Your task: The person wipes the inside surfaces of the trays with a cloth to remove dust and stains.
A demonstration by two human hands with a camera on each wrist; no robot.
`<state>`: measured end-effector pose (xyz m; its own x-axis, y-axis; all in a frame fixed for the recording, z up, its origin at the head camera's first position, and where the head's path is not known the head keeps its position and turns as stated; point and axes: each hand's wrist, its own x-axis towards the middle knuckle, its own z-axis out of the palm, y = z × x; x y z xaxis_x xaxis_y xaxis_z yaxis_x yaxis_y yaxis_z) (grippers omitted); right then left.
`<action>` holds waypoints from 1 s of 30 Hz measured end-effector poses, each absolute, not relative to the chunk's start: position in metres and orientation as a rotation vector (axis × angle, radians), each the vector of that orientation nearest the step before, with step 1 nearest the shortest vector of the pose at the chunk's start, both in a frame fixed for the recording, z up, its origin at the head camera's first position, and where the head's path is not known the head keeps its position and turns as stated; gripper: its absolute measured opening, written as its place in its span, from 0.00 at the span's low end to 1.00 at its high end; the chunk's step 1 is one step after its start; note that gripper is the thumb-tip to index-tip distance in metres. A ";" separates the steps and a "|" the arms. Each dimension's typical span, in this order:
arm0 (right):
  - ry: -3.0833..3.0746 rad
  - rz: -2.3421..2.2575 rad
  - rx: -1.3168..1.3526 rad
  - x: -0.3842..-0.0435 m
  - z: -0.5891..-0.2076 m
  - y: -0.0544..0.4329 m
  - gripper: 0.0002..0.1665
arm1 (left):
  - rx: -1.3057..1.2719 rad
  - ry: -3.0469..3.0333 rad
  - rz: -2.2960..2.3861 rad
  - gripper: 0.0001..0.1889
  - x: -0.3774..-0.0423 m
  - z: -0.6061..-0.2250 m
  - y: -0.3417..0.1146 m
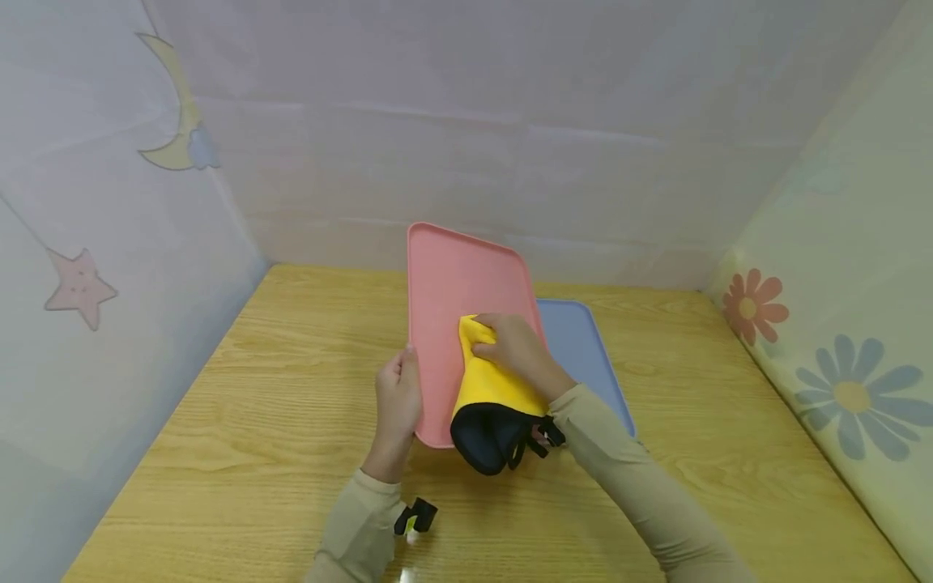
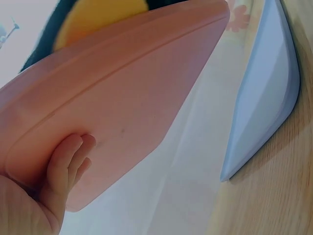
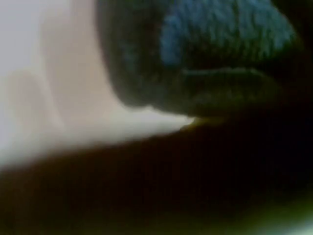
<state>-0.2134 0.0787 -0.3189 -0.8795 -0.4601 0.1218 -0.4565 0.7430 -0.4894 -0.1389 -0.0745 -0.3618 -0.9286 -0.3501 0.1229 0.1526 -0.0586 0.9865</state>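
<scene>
A pink tray (image 1: 459,275) is tilted up over the table. My left hand (image 1: 398,397) grips its left edge, thumb on the near face; in the left wrist view the fingers (image 2: 66,161) lie against the tray's underside. With my right hand (image 1: 519,352) I hold a yellow cleaning cloth (image 1: 492,389) against the tray's inner face, fingers and thumb pinching its upper part. The cloth has a black border and a dark underside, and its lower end hangs past the tray's bottom edge. Blurred dark, fuzzy cloth (image 3: 220,39) fills much of the right wrist view.
Behind and right of the pink tray, a blue tray (image 1: 583,344) lies on the wooden table (image 1: 291,389), partly hidden. Pale walls with printed flowers, a moon and a star stand around the table. A black strap mount (image 1: 415,516) sticks out from my left wrist.
</scene>
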 end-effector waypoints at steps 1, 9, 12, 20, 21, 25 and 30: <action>2.927 -0.812 -0.762 -0.215 -0.320 0.082 0.23 | 0.213 -1.877 -2.044 0.21 -0.140 -0.362 -0.075; 2.946 -0.709 -0.640 -0.227 -0.326 0.102 0.26 | 0.206 -1.871 -2.016 0.20 -0.142 -0.360 -0.079; 2.973 -0.660 -0.637 -0.232 -0.330 0.111 0.25 | 0.203 -1.887 -2.010 0.20 -0.141 -0.359 -0.081; 3.018 -0.540 -0.536 -0.242 -0.342 0.128 0.23 | 0.192 -1.912 -1.944 0.20 -0.141 -0.356 -0.084; 3.013 -0.543 -0.527 -0.243 -0.343 0.129 0.23 | 0.187 -1.912 -1.944 0.20 -0.141 -0.356 -0.084; 2.985 -0.617 -0.525 -0.245 -0.347 0.130 0.18 | 0.160 -1.910 -1.948 0.20 -0.141 -0.356 -0.084; 2.963 -0.783 -0.566 -0.243 -0.352 0.131 0.13 | 0.155 -1.910 -1.916 0.20 -0.140 -0.355 -0.083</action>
<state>-0.2433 0.1306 -0.3518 -0.9338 -0.3515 0.0669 -0.3386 0.8078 -0.4824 -0.1402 -0.0834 -0.3547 -0.9018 -0.3731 0.2180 0.2191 0.0401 0.9749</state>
